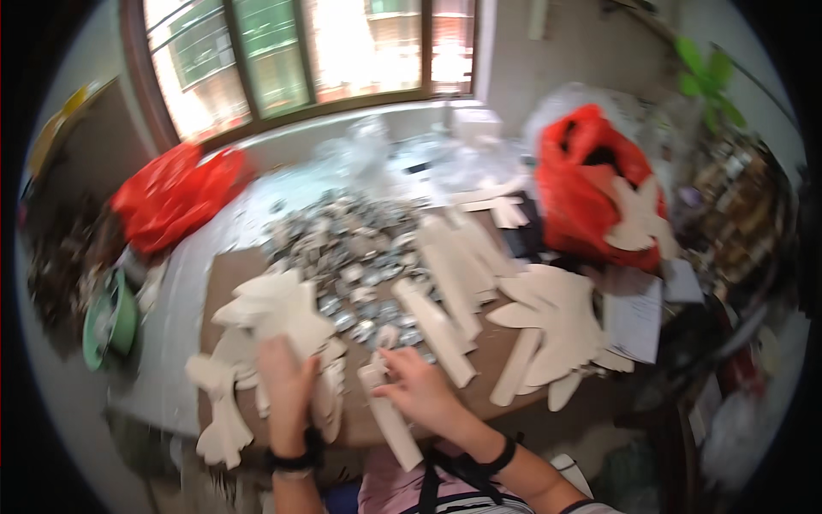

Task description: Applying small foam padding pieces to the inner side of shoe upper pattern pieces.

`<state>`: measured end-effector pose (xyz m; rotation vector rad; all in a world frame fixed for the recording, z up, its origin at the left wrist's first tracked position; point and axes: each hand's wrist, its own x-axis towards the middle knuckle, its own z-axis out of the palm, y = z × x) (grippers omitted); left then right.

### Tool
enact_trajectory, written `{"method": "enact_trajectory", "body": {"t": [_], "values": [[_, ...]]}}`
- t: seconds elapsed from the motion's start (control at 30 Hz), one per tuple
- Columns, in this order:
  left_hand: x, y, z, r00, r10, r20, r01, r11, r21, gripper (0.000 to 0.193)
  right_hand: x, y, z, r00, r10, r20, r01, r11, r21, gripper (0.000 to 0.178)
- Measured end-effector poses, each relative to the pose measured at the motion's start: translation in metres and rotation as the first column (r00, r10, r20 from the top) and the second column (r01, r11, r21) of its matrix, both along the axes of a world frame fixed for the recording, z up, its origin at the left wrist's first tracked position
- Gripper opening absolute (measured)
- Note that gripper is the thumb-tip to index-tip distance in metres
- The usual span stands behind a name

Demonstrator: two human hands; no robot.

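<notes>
My left hand [287,377] reaches over a heap of flat cream cut-out pieces [287,313] at the table's left front. Its thumb stands apart from the fingers, and motion blurs the fingertips. In my right hand [419,390] the fingers are closed on the upper end of a long cream strip [394,428], which slants down toward my lap. Just beyond that hand spreads a pile of small shiny metallic pieces [364,330], with cream bits among them. More cream strips [449,274] lie stacked to the right of the pile. A lobed cream cut-out [224,415] lies left of my left hand.
Further cream cut-outs [556,321] lie at the right, beside a white paper sheet [634,313]. A red plastic bag [591,206] stands at the back right, another red bag [175,193] at the back left. A green basin [111,321] is at the left edge. Clear plastic lies below the window.
</notes>
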<state>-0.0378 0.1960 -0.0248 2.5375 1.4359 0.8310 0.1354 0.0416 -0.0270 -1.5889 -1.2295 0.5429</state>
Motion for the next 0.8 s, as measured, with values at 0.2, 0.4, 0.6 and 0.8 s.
{"method": "enact_trajectory", "body": {"t": [0.2,0.4,0.6,0.8], "values": [[-0.024,-0.018,0.019,0.993,0.112,0.026,-0.102,0.962,-0.253,0.062,0.103,-0.063,0.043,0.937,-0.342,0.066,0.323,0.925,0.202,0.027],[0.013,-0.096,0.054,0.970,-0.134,0.201,0.123,0.990,0.067,0.028,0.293,-0.176,0.010,0.519,-0.636,0.571,0.801,0.596,-0.064,0.023],[0.056,-0.184,0.032,0.750,-0.531,0.395,0.637,0.740,-0.214,0.029,0.338,-0.162,0.001,0.845,-0.446,0.294,0.524,0.584,-0.620,0.050],[0.049,-0.187,0.017,0.719,-0.556,0.416,0.677,0.695,-0.241,0.028,0.298,-0.123,0.036,0.804,-0.249,0.539,0.594,0.374,-0.713,0.068]]}}
